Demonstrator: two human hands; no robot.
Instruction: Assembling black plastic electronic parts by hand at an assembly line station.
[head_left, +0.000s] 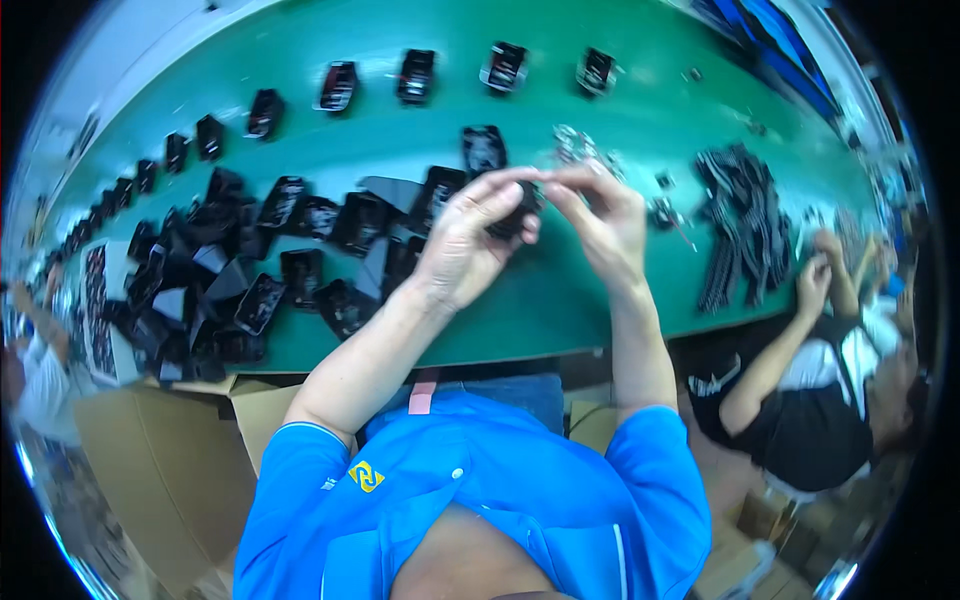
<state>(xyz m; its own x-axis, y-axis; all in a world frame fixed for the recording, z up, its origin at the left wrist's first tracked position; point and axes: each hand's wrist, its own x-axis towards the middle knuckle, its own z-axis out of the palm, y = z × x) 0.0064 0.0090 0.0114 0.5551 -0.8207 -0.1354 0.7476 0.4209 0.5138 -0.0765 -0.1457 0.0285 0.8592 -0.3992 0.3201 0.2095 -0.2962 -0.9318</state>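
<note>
Over the green table, my left hand is closed around a small dark casing, partly covered by my palm and fingers. My right hand meets its fingertips just to the right. Thumb and forefinger are pinched together there; whatever lies between them is too small to make out. Just beyond my hands sits a black open casing with parts inside. A cluster of small silvery parts lies past my right fingers.
A heap of black casings fills the table's left side. Single casings, one of them a black unit, form a curved row at the back. Dark striped strips lie right. Cardboard boxes stand below left; a co-worker sits right.
</note>
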